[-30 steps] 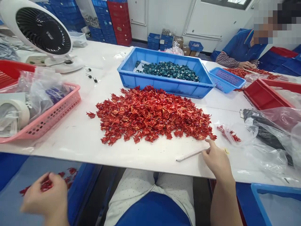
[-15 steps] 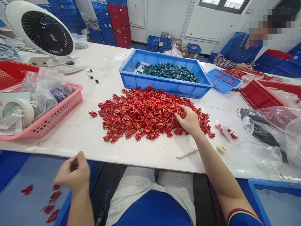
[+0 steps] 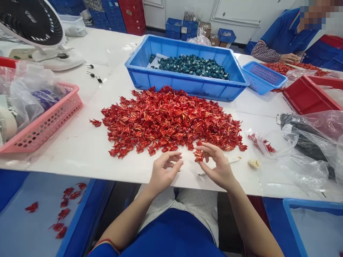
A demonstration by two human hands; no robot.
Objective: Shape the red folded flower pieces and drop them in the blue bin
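Nearest, a few folded red pieces (image 3: 63, 214) lie on the blue tray (image 3: 76, 217) at lower left (far fewer than remain in the heap). The right hand (image 3: 217, 166) pinches one red piece (image 3: 198, 155) between thumb and fingertips, just off the heap's near edge. The left hand (image 3: 163, 170) hovers close beside it, half open with curled fingers, holding nothing visible. The large red heap (image 3: 166, 117) spreads over the white table (image 3: 66, 157) just ahead, and beyond it a blue crate (image 3: 187, 86) holds teal pieces (image 3: 193, 67).

Glossy red folded paper (image 3: 166, 117), smooth blue plastic crate (image 3: 187, 87).
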